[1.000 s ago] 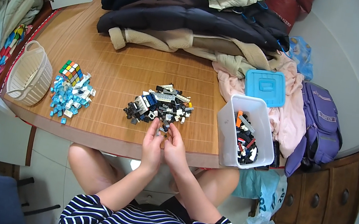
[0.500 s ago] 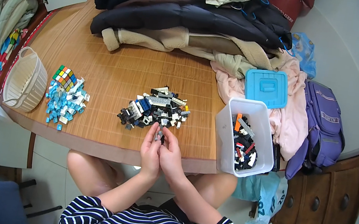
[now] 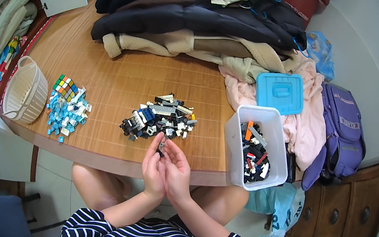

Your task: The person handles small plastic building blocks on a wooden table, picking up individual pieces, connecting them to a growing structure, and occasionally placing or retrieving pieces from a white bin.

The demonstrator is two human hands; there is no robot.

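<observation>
My left hand (image 3: pixel 153 175) and my right hand (image 3: pixel 178 173) are cupped side by side at the mat's near edge, palms up. Between them lie small grey and black building bricks (image 3: pixel 161 150), partly hidden by the fingers. Just beyond my fingertips is a loose pile of building bricks (image 3: pixel 162 118) in black, white, grey and blue. To the right stands a clear plastic bin (image 3: pixel 235 148), with more bricks (image 3: pixel 256 154) in black, red, white and orange at its bottom.
On the left, a puzzle cube (image 3: pixel 65 87) rests against a heap of light blue and white bricks (image 3: pixel 67 114), beside a cream basket (image 3: pixel 25 90). A blue lid (image 3: pixel 280 93) lies on pink cloth (image 3: pixel 307 132) behind the bin. Piled coats (image 3: pixel 189 24) line the far side.
My hands have shifted slightly left and opened from a tight pinch into a cupped shape, so the small bricks rest in the palms and fingers. The piles look unchanged.
</observation>
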